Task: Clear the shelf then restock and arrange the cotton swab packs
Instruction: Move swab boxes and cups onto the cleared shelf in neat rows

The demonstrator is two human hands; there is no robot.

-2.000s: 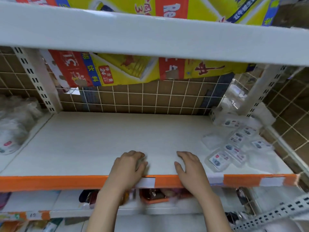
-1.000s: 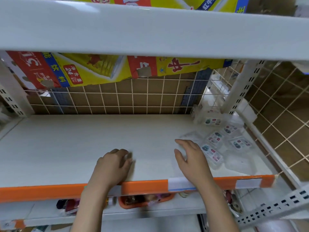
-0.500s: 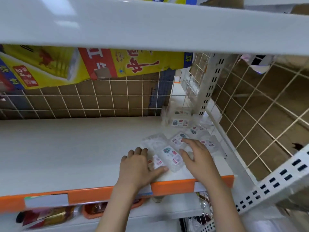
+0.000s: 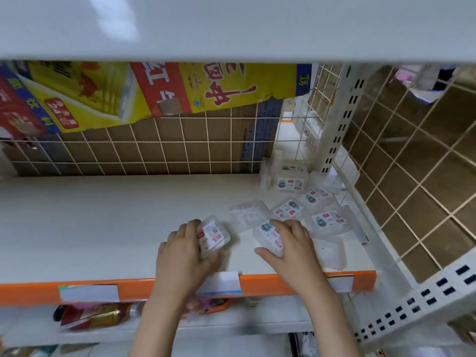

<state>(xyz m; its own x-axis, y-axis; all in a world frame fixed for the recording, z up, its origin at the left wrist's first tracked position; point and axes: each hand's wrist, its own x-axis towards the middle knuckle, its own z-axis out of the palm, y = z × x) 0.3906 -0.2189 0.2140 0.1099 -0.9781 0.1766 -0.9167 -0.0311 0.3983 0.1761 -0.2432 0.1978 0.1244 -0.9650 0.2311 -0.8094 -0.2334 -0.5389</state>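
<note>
Since the frame half a second back, left hand (image 4: 184, 256) has picked one cotton swab pack (image 4: 213, 236) up off the shelf (image 4: 103, 228) and tilted it, label facing right; before, that hand lay flat on the packs. Left fingers are curled round the pack's near and left edges, thumb under it. Right hand (image 4: 291, 247) sits on a second pack (image 4: 269, 237) just right of the first, fingers curled over its far edge and thumb hooked on the near-left corner (pack looks flat on the shelf, can't tell if lifted). Loose packs (image 4: 327, 221) lie scattered beyond and right of the right hand, toward the shelf's right end; one clear one (image 4: 247, 215) lies just past both hands. A small upright stack (image 4: 288, 180) stands in the far right corner by the perforated upright (image 4: 340, 119). Left part of the shelf is bare white board. Orange front rail (image 4: 270, 283) carries white price tags (image 4: 88, 292). Wire grid back panel (image 4: 154, 150) has yellow-red cartons (image 4: 180, 88) behind it.
</note>
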